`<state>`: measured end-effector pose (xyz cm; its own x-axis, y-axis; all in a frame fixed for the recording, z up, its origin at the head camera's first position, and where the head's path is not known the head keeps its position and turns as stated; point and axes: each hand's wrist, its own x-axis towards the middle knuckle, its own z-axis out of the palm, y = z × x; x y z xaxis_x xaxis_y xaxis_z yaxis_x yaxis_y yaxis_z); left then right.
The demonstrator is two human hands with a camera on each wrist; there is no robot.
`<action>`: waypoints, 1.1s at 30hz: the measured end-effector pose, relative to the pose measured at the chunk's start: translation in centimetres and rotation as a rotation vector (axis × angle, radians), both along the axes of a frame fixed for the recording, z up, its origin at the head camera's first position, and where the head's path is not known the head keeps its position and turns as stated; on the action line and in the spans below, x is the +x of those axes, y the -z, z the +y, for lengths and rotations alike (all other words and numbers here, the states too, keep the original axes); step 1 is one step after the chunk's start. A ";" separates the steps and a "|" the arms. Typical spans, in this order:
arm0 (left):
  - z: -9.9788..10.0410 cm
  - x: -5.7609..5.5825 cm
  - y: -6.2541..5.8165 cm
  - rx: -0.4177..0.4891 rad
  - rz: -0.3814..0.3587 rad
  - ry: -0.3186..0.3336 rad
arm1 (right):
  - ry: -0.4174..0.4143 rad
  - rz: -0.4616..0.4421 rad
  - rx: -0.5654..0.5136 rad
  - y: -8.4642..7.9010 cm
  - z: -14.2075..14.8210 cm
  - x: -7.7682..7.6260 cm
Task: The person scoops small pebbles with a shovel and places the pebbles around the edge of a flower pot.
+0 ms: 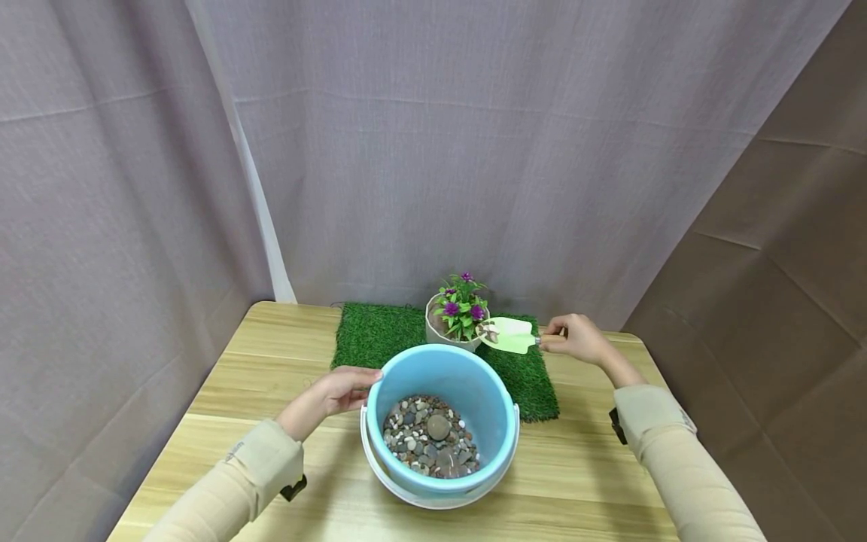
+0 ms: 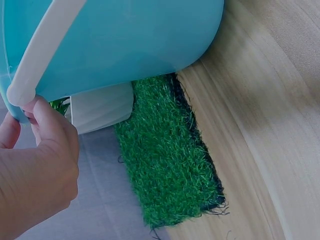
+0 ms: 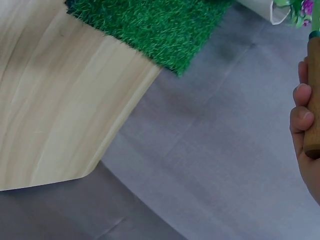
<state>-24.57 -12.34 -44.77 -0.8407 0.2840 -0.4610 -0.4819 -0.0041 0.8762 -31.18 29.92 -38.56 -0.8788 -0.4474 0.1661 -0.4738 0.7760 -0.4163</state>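
Note:
My left hand (image 1: 344, 387) pinches the rim of a light blue bucket (image 1: 443, 361) on its left side, by the white handle's pivot (image 2: 21, 95). Pebbles (image 1: 423, 433) of mixed colours cover the bucket's bottom, with a larger round stone (image 1: 439, 427) among them. My right hand (image 1: 576, 339) grips the wooden handle (image 3: 313, 95) of a pale green hand trowel (image 1: 513, 336). Several small stones (image 1: 485, 330) lie at the trowel's tip, which overlaps the right rim of a white flowerpot (image 1: 452, 344). Purple flowers with green leaves (image 1: 464, 309) stand in the pot.
Under the flowerpot lies a green artificial grass mat (image 1: 379, 327), at the back of the wooden table (image 1: 271, 361). Grey curtain cloth (image 1: 433, 165) hangs behind the table, and a brown cloth wall (image 1: 779, 301) rises to the right.

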 end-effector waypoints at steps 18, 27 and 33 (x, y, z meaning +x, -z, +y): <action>0.0 0.0 0.1 0.021 0.015 0.028 | 0.214 -0.025 0.063 1.2 1.0 -2.1; 0.2 0.0 -0.1 0.032 0.008 0.015 | 0.245 -0.065 0.060 1.9 0.0 -3.4; 0.1 0.1 -0.1 0.033 0.006 0.006 | 0.264 -0.083 0.108 1.3 -1.6 -4.4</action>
